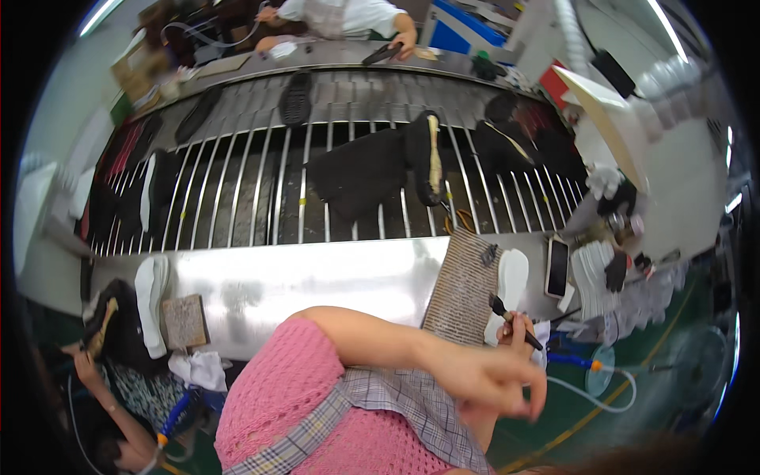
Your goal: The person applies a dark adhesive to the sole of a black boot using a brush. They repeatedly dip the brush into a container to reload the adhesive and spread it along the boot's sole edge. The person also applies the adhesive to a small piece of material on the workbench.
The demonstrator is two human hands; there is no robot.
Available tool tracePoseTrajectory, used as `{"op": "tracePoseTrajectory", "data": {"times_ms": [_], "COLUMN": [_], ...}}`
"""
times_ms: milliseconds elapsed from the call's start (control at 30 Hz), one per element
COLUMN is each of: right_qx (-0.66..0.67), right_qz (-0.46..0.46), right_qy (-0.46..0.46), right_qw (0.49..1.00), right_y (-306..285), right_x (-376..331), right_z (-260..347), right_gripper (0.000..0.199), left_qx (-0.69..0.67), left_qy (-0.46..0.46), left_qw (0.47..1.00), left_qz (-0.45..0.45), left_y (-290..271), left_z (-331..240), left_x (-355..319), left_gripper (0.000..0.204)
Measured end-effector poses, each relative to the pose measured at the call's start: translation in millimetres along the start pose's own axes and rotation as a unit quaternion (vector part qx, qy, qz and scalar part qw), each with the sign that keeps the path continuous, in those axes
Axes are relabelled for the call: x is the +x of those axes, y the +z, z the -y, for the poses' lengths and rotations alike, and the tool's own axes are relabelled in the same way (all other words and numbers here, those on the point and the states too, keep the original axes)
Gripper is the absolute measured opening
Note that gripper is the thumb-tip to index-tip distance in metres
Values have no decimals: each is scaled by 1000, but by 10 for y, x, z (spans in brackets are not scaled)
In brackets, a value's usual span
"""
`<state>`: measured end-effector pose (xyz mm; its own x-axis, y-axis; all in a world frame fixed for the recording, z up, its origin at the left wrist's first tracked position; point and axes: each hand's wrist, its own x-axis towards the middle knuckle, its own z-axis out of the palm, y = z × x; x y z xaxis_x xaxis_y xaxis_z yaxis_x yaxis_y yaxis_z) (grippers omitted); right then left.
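Here's the right hand [518,331] at the near right of the surface [317,277], fingers closed around a dark brush [501,307], its head tilted toward the far left, just above the near end of some white insoles [513,273]. And across comes the left forearm, bare below a pink sleeve [277,356], with the left hand [495,384] nearer the body, just beside the right: fingers bent and blurred, so I can't tell whether it grips anything.

Left of those insoles, a ribbed brown mat [465,277] with a small dark item [488,254] on its far right; to the right, a phone [558,267], then a white insole stack [594,277]. Over on the left, another white stack [150,305] sits beside a brownish block [184,321].

Beyond the surface run the metal rods [228,186], carrying a black cloth piece [360,174] and, just right of it, a black shoe piece [422,158] with a pale strip. On the far side, a co-worker's hand [405,41] holds a dark sole-shaped piece [381,54]!
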<state>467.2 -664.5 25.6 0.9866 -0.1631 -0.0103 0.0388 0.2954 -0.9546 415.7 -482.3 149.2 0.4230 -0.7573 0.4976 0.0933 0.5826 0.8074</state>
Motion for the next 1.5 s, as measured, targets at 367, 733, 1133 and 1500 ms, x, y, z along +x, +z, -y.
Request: {"op": "tracePoseTrajectory", "data": {"times_ms": [367, 733, 1133, 1500], "right_qx": [-10, -37, -37, -35], "right_qz": [38, 43, 38, 25], "right_qy": [-31, -46, -51, -39], "right_qw": [999, 997, 997, 998], "right_y": [136, 176, 187, 165], "right_x": [61, 94, 134, 208], "right_z": [-73, 64, 135, 150], "right_gripper": [17, 21, 21, 21], "left_qx": [11, 22, 22, 12], "left_qy": [215, 239, 256, 263], "left_qw": [910, 895, 884, 880], "left_qz": [353, 375, 390, 396], "left_y": [382, 277, 258, 252], "left_z": [397, 306, 291, 291], "left_x": [262, 180, 151, 158], "left_gripper": [33, 33, 32, 32]}}
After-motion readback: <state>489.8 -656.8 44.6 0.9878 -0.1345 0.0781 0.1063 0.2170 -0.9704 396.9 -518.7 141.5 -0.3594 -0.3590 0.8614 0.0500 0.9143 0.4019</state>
